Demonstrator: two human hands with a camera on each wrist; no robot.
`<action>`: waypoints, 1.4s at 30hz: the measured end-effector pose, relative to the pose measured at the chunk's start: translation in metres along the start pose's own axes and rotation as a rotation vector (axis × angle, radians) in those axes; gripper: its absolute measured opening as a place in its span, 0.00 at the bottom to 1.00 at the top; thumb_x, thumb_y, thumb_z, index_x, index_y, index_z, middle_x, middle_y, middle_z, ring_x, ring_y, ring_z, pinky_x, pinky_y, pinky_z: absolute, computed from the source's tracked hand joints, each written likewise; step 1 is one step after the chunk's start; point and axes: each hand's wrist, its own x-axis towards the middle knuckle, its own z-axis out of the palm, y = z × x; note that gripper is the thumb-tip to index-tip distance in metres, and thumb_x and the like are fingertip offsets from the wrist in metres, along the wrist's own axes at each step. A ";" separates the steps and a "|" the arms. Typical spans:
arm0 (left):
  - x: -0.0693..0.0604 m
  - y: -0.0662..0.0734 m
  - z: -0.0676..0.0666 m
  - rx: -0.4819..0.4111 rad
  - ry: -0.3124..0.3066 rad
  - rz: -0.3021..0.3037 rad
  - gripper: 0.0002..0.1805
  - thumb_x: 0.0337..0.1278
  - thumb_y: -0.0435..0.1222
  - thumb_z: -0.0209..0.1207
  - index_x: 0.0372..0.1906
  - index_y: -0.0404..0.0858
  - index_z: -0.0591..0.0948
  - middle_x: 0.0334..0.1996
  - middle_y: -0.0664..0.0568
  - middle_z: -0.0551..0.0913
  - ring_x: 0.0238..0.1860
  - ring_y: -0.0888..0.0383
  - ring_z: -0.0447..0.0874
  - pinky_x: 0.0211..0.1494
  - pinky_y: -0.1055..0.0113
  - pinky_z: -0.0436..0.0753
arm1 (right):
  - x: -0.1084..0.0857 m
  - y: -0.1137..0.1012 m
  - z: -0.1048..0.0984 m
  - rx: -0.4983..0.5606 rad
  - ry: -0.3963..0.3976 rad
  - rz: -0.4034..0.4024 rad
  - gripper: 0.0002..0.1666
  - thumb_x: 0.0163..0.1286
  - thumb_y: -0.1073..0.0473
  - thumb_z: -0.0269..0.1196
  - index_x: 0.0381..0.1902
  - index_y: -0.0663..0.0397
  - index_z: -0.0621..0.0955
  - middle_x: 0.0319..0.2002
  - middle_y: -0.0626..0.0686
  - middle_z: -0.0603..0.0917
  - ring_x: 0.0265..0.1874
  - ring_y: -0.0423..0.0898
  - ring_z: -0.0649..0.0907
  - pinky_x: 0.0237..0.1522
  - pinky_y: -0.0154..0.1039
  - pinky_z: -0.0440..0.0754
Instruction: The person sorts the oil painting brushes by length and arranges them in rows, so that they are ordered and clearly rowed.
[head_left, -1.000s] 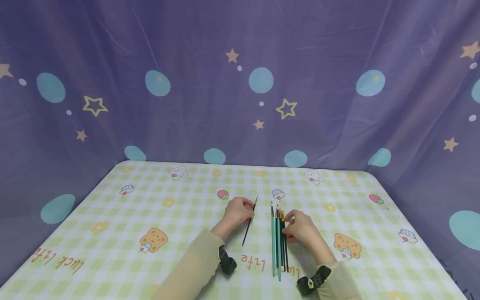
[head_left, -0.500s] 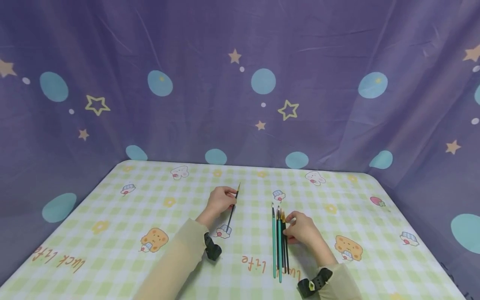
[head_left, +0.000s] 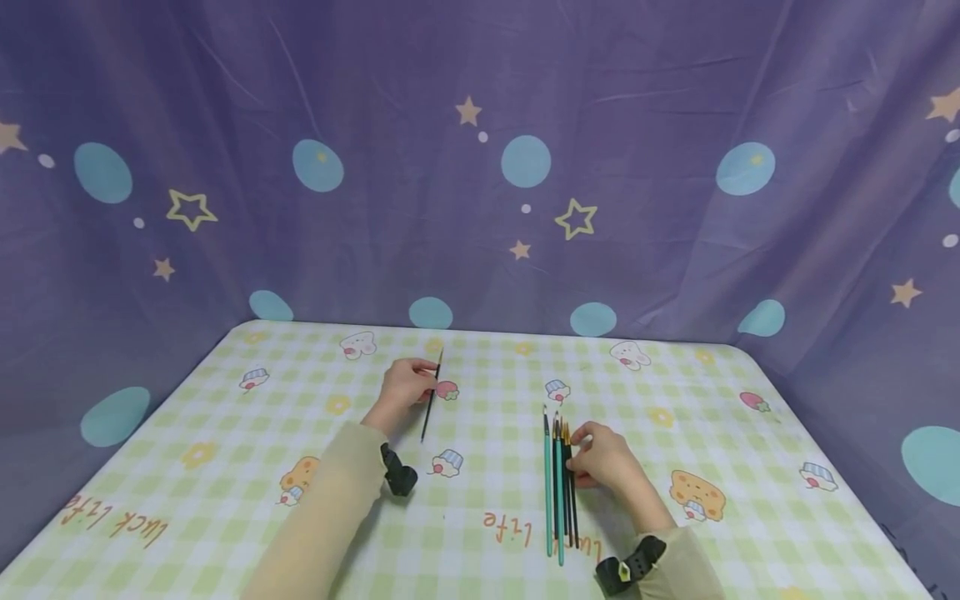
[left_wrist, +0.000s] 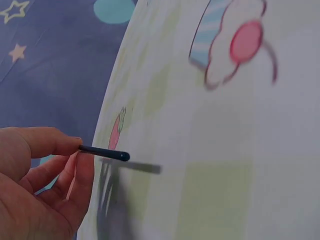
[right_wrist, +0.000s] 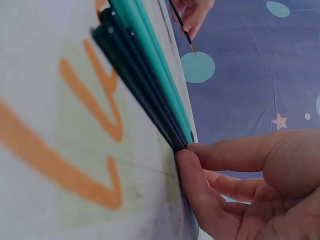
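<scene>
Between thumb and fingers my left hand (head_left: 406,383) pinches a thin dark paintbrush (head_left: 430,410), its tip pointing to the table's back edge. In the left wrist view the dark handle end (left_wrist: 112,153) sticks out from the fingertips, with a shadow on the cloth beside it. Right of centre lies a bundle of paintbrushes, some with teal handles (head_left: 548,500), others with black handles (head_left: 574,517). My right hand (head_left: 606,457) pinches the black ones near their metal collars at the bundle's right side; the right wrist view shows finger and thumb (right_wrist: 190,155) at the dark handles (right_wrist: 145,95).
A checked cloth (head_left: 187,517) with printed cakes, strawberries and letters covers the table. Behind it hangs a purple curtain (head_left: 375,250) with stars and blue spots. Each wrist wears a black camera strap, seen at the left (head_left: 397,472) and the right (head_left: 630,567).
My left hand has moved left and toward the table's back with the thin brush, away from the bundle. My right hand and the bundle have stayed almost in place.
</scene>
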 end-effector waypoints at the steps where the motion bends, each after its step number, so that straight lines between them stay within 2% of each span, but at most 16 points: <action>1: 0.001 -0.001 -0.002 0.009 0.006 0.001 0.18 0.44 0.28 0.60 0.46 0.34 0.80 0.30 0.46 0.80 0.19 0.62 0.73 0.22 0.72 0.75 | 0.000 0.000 0.000 0.001 0.000 0.000 0.17 0.52 0.72 0.63 0.40 0.63 0.73 0.27 0.57 0.77 0.21 0.46 0.79 0.22 0.36 0.81; 7: 0.009 -0.006 -0.017 0.049 0.027 -0.028 0.18 0.44 0.28 0.57 0.46 0.34 0.80 0.28 0.46 0.81 0.18 0.63 0.74 0.22 0.72 0.75 | -0.001 0.001 0.000 0.020 0.000 -0.005 0.17 0.52 0.73 0.63 0.40 0.64 0.72 0.27 0.57 0.77 0.21 0.46 0.79 0.22 0.36 0.81; 14: 0.014 -0.008 -0.029 0.100 0.054 -0.036 0.19 0.45 0.28 0.58 0.48 0.34 0.79 0.33 0.44 0.82 0.19 0.63 0.74 0.23 0.73 0.75 | -0.002 0.000 0.000 0.019 0.004 -0.028 0.17 0.52 0.72 0.63 0.40 0.64 0.73 0.26 0.56 0.77 0.20 0.45 0.79 0.21 0.36 0.81; 22: 0.017 -0.013 -0.034 0.155 0.049 -0.017 0.19 0.49 0.29 0.58 0.50 0.34 0.78 0.39 0.41 0.81 0.22 0.61 0.75 0.26 0.71 0.75 | -0.003 0.000 -0.001 0.040 0.002 -0.024 0.17 0.52 0.73 0.63 0.40 0.65 0.73 0.26 0.57 0.76 0.19 0.45 0.80 0.21 0.37 0.81; 27: 0.019 -0.016 -0.038 0.188 0.043 -0.012 0.19 0.49 0.30 0.58 0.50 0.33 0.78 0.39 0.40 0.82 0.21 0.61 0.76 0.27 0.71 0.75 | -0.004 0.000 -0.001 0.036 -0.001 -0.012 0.17 0.52 0.72 0.63 0.40 0.64 0.73 0.27 0.57 0.76 0.20 0.45 0.80 0.21 0.37 0.81; 33: 0.019 -0.018 -0.043 0.178 0.022 -0.014 0.19 0.49 0.29 0.58 0.50 0.32 0.78 0.40 0.39 0.81 0.21 0.62 0.76 0.26 0.71 0.76 | -0.003 -0.001 0.000 0.027 -0.006 0.012 0.17 0.52 0.72 0.63 0.41 0.63 0.73 0.28 0.57 0.76 0.21 0.45 0.80 0.21 0.36 0.81; 37: 0.020 -0.018 -0.043 0.177 0.018 -0.028 0.18 0.49 0.29 0.58 0.49 0.32 0.79 0.38 0.40 0.82 0.20 0.61 0.76 0.25 0.71 0.76 | -0.002 -0.001 -0.001 0.016 -0.001 0.016 0.17 0.52 0.72 0.62 0.41 0.63 0.73 0.28 0.57 0.76 0.21 0.45 0.79 0.21 0.36 0.81; 42: 0.022 -0.017 -0.042 0.221 0.036 -0.044 0.17 0.47 0.29 0.59 0.47 0.33 0.80 0.33 0.43 0.83 0.20 0.62 0.75 0.24 0.72 0.74 | -0.001 -0.002 -0.001 0.013 -0.001 0.027 0.17 0.52 0.72 0.62 0.41 0.63 0.74 0.28 0.57 0.76 0.22 0.45 0.80 0.22 0.36 0.81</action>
